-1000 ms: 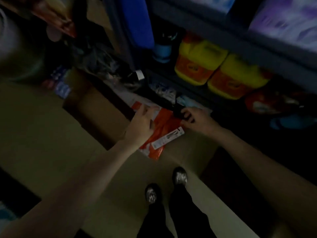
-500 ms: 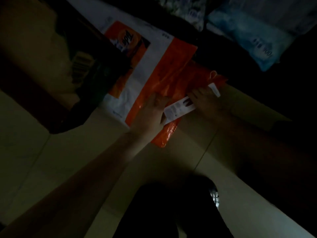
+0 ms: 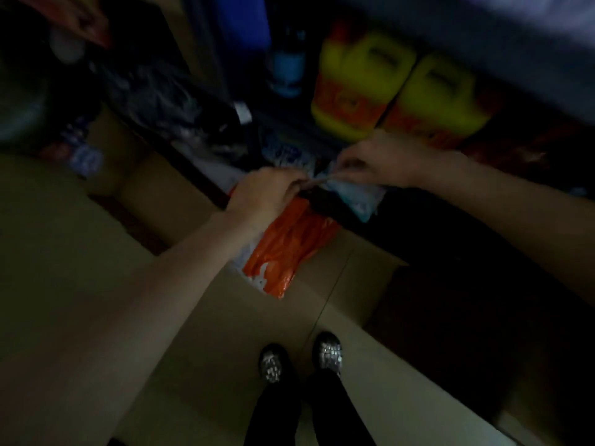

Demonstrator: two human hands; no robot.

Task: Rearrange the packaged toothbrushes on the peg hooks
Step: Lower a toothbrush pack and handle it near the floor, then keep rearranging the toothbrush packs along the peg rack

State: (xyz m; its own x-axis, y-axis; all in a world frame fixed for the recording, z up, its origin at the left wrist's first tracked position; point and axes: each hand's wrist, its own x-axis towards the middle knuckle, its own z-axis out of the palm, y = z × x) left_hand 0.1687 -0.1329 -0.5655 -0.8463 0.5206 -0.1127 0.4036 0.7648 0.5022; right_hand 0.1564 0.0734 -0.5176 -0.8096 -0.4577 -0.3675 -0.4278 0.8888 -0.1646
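Both my left hand (image 3: pixel 260 194) and right hand (image 3: pixel 380 162) pinch the orange packet (image 3: pixel 289 246); no toothbrush hangs on a peg yet, I judge.

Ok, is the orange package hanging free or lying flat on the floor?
Hanging: the orange package droops from the left hand, which grips its top, lower end above the floor tiles. Any peg is blurred out.

Orange and white plastic bag (image 3: pixel 291 249), crumpled, lying on a cardboard box beside the shelf's bottom edge, its top end gripped, pale blue packet (image 3: pixel 357 197) just beside its upper right, pinched at the top, contents too blurred to tell
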